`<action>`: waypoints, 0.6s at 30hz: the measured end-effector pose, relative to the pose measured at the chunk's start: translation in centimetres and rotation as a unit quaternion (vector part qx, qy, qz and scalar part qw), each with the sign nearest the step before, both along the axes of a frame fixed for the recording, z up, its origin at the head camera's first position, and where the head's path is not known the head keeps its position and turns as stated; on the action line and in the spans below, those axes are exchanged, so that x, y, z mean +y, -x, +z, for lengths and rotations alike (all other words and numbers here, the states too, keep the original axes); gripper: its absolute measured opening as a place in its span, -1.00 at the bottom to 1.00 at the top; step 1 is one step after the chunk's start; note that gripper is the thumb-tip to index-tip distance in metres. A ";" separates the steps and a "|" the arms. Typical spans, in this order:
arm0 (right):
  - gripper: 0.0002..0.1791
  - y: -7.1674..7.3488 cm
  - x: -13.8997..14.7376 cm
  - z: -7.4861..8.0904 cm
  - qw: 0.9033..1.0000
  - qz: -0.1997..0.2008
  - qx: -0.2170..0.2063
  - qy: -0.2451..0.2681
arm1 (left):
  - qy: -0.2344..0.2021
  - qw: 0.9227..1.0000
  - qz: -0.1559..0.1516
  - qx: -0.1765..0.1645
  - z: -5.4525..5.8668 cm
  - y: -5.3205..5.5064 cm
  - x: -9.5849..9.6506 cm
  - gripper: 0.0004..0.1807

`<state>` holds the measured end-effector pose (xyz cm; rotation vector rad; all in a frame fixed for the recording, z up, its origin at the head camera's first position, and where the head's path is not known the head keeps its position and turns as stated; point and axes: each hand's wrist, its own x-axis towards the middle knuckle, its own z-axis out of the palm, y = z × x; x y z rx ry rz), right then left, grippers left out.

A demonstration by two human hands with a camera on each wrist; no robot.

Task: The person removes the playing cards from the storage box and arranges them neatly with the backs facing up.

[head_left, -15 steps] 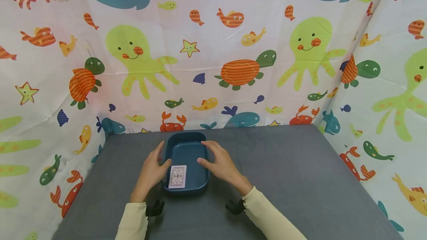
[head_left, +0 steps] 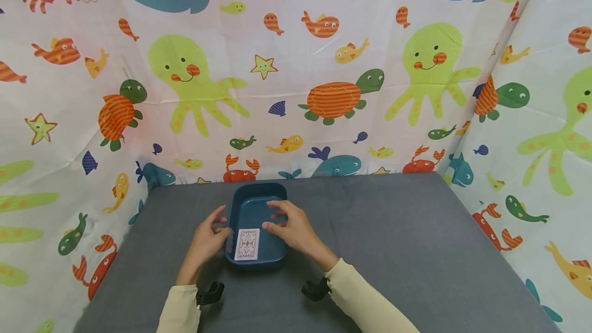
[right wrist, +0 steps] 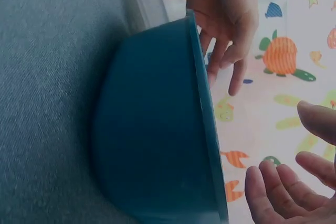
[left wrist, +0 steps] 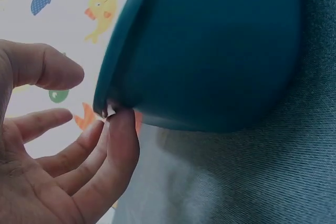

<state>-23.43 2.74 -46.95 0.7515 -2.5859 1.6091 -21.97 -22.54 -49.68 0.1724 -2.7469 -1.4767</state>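
Note:
A dark blue tub [head_left: 265,215] with rounded corners stands on the grey cloth. Inside its near left corner lies a playing card [head_left: 247,244], patterned back up; whether it is one card or a stack I cannot tell. My left hand [head_left: 205,240] is at the tub's left side; in the left wrist view one fingertip touches the rim from outside while the thumb stays apart. Over the tub's right side hovers my right hand [head_left: 298,227], fingers loosely bent and holding nothing. The right wrist view shows it apart from the tub wall [right wrist: 152,119].
Grey cloth [head_left: 393,240] covers the table, reaching far to the right of the tub. A white curtain [head_left: 287,50] printed with sea animals hangs behind and along both sides. Each wrist wears a black strap, the left strap [head_left: 210,293] and the right strap [head_left: 316,289].
My right hand has shifted left, further over the tub. The left hand has drawn slightly left and toward me, its thumb moving off the tub's inside. The tub and card stay in place.

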 end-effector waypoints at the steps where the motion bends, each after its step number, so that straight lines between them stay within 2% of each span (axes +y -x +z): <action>1: -0.40 0.0 -0.2 0.0 1.000 0.001 -0.008 0.005 | -0.014 1.000 -0.001 -0.010 -0.1 0.0 -0.1 -0.27; 5: -0.41 0.1 -0.8 -0.2 1.000 0.003 -0.023 0.013 | -0.058 0.998 -0.003 -0.031 -0.5 -0.2 -0.4 -0.28; 11: -0.42 0.2 -1.7 -0.5 0.999 0.003 -0.031 0.010 | -0.096 0.995 -0.003 -0.038 -1.3 -0.2 -0.9 -0.30; 18: -0.46 0.4 -3.1 -0.4 0.999 -0.010 -0.045 -0.007 | -0.157 0.986 0.008 -0.057 -2.0 -0.1 -1.1 -0.34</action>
